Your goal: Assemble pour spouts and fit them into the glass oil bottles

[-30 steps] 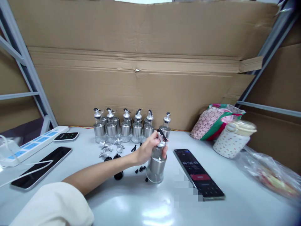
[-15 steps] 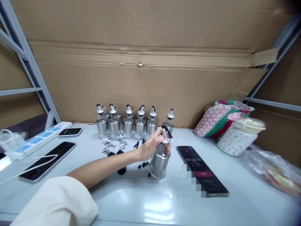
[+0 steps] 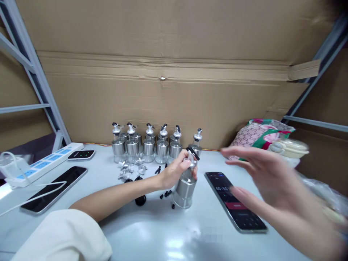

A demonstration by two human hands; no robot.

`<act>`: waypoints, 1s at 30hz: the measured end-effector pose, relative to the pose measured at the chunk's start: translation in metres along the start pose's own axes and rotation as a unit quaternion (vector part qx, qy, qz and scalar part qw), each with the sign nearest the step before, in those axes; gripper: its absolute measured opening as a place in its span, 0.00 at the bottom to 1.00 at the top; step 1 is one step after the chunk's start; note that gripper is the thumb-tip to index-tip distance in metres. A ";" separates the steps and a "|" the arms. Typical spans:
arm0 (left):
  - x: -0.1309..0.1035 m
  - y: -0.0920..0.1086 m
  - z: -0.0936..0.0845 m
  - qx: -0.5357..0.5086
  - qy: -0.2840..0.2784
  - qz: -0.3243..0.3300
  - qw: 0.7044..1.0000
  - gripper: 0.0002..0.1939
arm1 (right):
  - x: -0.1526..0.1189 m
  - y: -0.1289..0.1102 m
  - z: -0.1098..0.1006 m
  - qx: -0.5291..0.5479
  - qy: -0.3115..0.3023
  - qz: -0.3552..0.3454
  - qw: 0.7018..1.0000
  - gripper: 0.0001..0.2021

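My left hand [image 3: 175,170] is closed around the neck of a glass oil bottle [image 3: 185,190] with a steel sleeve and a pourer top. The bottle stands on the table, tilted slightly. My right hand [image 3: 269,177], blurred, hangs in the air over the phone on the right, thumb and fingers apart, holding nothing. Small black plugs [image 3: 166,194] lie just left of the bottle. Beyond my left forearm are loose silver pourer parts [image 3: 126,170] and black caps [image 3: 140,200], partly hidden by the arm.
Several similar oil bottles [image 3: 148,146] line the back by the cardboard wall. On the right are a phone [image 3: 231,199], a patterned bag [image 3: 250,134], a flask [image 3: 289,146] and a clear plastic bag [image 3: 320,186]. At left are a power strip [image 3: 51,159], another phone [image 3: 54,190] and a small device [image 3: 81,155].
My right hand has come into view from the right, its fingers spread over the phone. My left hand keeps its hold on the bottle, which has barely moved.
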State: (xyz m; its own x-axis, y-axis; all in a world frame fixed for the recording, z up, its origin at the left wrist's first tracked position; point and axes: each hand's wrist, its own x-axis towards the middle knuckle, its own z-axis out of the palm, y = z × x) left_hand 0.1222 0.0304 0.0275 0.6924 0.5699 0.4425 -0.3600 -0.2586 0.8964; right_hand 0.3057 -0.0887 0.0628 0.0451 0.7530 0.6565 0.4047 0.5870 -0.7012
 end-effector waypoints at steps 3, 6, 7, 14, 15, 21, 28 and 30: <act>0.002 0.003 -0.008 0.103 -0.010 0.006 0.995 0.20 | 0.041 0.036 0.014 0.013 -0.048 0.084 0.995 0.35; 0.004 0.002 -0.021 0.258 -0.030 0.009 0.966 0.26 | 0.065 0.077 0.023 0.052 -0.077 0.205 0.974 0.48; 0.003 0.000 -0.025 0.312 -0.040 0.013 0.949 0.31 | 0.068 0.087 0.026 0.062 -0.077 0.246 0.964 0.52; -0.005 -0.016 -0.033 0.536 -0.096 0.071 0.836 0.53 | 0.067 0.105 0.048 0.231 0.024 0.388 0.892 0.31; -0.004 -0.015 -0.032 0.550 -0.098 0.060 0.827 0.53 | 0.066 0.104 0.052 0.237 0.043 0.394 0.887 0.30; 0.012 -0.016 -0.030 0.612 -0.109 -0.049 0.782 0.41 | 0.061 0.103 0.069 0.261 0.068 0.334 0.903 0.21; 0.018 -0.043 -0.020 0.818 -0.065 0.046 0.569 0.32 | 0.071 0.119 0.086 0.304 0.088 0.316 0.894 0.20; 0.021 -0.046 -0.015 0.845 -0.055 0.054 0.530 0.33 | 0.077 0.127 0.088 0.307 0.097 0.318 0.892 0.20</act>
State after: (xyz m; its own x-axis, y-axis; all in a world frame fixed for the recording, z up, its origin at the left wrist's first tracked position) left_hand 0.1436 0.0661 -0.0047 0.7906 0.4563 0.4083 0.6076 -0.6672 -0.4310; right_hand 0.2804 0.0699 -0.0002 0.2692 0.9609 0.0653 -0.3328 0.1564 -0.9299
